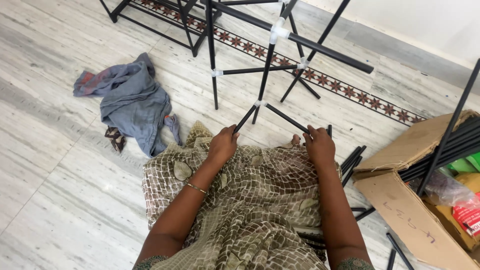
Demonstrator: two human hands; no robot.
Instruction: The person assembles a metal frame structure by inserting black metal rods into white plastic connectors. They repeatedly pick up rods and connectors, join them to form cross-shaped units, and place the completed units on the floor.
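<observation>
Head view: both hands clench splayed black metal tubes (285, 119) meeting at a white plastic connector (260, 103) — left hand (223, 145) and right hand (318, 146) steadying the frame above the lap, over the marble floor (60, 165).

Single head cam, worn by seated person; looks steeply down, close over lap, floor (60, 165) filling frame to wall at upper right.

Rods (286, 116): black, with white connectors (279, 32). Garment (260, 200): olive-beige, brown grid pattern with leaf motifs; cloth (132, 102): grey-blue, a reddish patch at one end. Floor (50, 150): pale grey-veined marble, dark border band (370, 102) of red-brown stars; box (410, 210): brown cardboard.
</observation>
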